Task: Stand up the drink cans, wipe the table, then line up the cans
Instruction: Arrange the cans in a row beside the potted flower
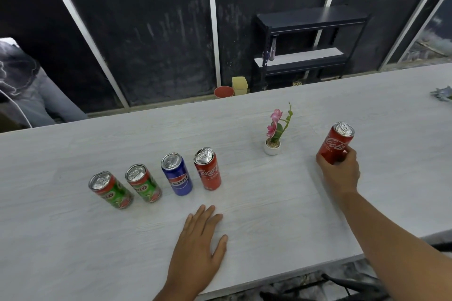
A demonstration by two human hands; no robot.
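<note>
Red Coca-Cola can (337,144) upright, right hand (340,171) gripping

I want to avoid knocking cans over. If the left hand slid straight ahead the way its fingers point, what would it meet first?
Probably the nearer Coca-Cola can: the left hand lies flat, fingers aimed up-table at it. Depth is unclear; it might pass just right of it.

The right grip (338,171) hides the lower part of the Coca-Cola can (336,145); the bench (281,215) runs off both side edges.
</note>
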